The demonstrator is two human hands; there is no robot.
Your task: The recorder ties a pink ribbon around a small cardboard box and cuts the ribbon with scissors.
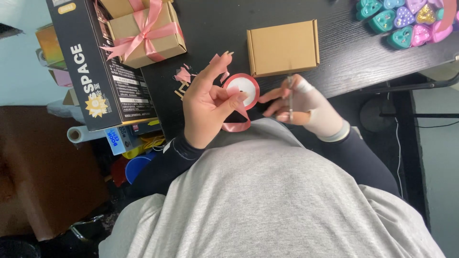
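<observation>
At the near edge of the dark counter, the left hand has its grip on pink ribbon from the spool; the right hand grips scissors. One box is bow-tied; the plain box remains bare.

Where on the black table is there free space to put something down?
The black table is bare between the plain cardboard box and the heart-shaped boxes, and above the plain box. It is crowded around the ribbon spool, where both hands work, and near the ribboned gift box with pink scraps.
</observation>
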